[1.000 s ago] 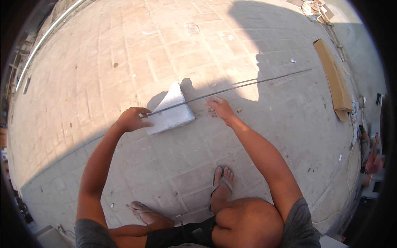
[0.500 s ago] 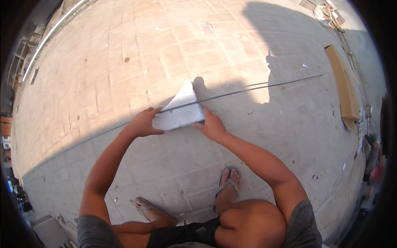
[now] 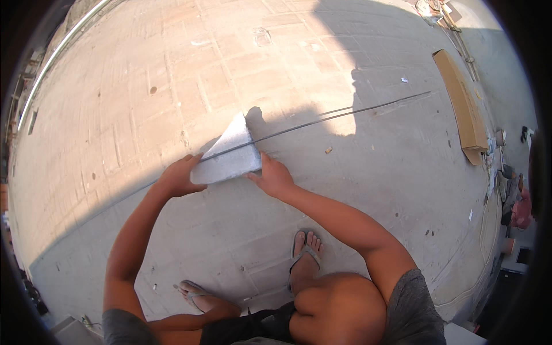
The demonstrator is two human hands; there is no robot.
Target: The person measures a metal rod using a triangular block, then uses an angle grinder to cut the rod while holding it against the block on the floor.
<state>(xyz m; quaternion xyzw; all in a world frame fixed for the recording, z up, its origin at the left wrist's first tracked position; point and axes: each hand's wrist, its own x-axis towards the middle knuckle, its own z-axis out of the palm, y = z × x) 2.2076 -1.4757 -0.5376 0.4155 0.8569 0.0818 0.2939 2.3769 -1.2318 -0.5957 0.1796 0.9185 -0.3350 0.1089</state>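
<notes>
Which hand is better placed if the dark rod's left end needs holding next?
Probably the left hand: its fingertips are close to that end of the dark rod, at the left of the pale block. The right hand is at the block's right, farther away.

sunlit floor point(image 3: 195, 69), washed-out | hard-edged shadow point(image 3: 397, 52) right, below | fisheye bowing, black rim point(image 3: 537, 29)

I am in what looks like an open-air yard or terrace; I cannot tell which. Hard sunlight floods the paved floor point(image 3: 201, 241) across the upper left of the frame, and a sharp-edged shadow point(image 3: 385, 49) darkens the upper right. Joint lines run through the paving around me. A long pale pipe point(image 3: 58, 52) borders the upper left, a cardboard box point(image 3: 462, 103) lies at the right, and loose clutter point(image 3: 428, 10) sits at the upper right.
</notes>
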